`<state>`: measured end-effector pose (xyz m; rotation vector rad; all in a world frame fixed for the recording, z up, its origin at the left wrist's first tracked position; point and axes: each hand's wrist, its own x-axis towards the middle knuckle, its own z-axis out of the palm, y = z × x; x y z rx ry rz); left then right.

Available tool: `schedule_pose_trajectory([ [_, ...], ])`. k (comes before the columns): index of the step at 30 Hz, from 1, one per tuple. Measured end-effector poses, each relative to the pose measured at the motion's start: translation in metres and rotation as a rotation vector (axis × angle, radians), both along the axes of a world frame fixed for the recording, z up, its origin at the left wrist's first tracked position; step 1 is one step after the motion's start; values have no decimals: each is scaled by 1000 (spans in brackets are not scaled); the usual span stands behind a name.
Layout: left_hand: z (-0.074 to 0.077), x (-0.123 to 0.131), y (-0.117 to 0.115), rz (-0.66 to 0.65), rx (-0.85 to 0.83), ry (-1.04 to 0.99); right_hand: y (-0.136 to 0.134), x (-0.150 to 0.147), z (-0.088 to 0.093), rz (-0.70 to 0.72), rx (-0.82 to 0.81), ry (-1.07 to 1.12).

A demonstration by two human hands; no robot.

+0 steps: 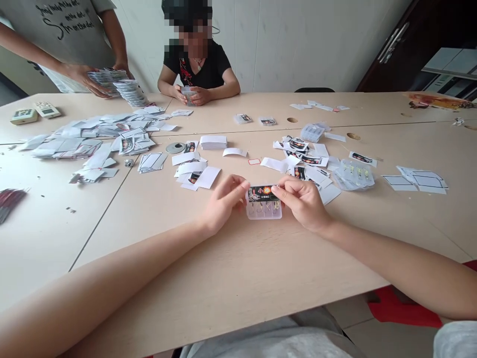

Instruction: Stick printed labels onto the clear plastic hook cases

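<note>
A small clear plastic box (264, 213) is held up over the near part of the table. Several compartments show in it, with what look like fishing hooks inside. Along its upper part lies a black label (260, 193) with an orange burst print. My left hand (224, 203) pinches the box's upper left corner. On the other side, my right hand (303, 201) grips the upper right corner, thumb on the label's end. Beyond my right hand lie loose labels (313, 160) and a pile of similar clear boxes (352, 175).
White cards (85, 134) are heaped at the left, near a tape roll (175, 148). Paper slips (194, 169) lie beyond my left hand. Across the table (238, 278), a seated person (204, 69) holds a small container; a standing person (70, 40) handles stacked packets (130, 93).
</note>
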<state>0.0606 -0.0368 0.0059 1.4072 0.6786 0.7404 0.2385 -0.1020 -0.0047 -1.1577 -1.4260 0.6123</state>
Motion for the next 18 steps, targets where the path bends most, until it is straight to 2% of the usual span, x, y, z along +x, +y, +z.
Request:
schedule_pose_trajectory([
  [4, 4, 1, -3, -117, 133, 173, -6, -10, 0, 62, -13, -42],
  [9, 4, -3, -2, -235, -49, 38, -4, -10, -6, 139, -62, 70],
  [14, -5, -9, 12, -239, -88, 91, 6, -1, -15, 72, -114, 293],
  [18, -10, -9, 16, -204, -50, 138, 9, 0, -17, 193, -351, 350],
])
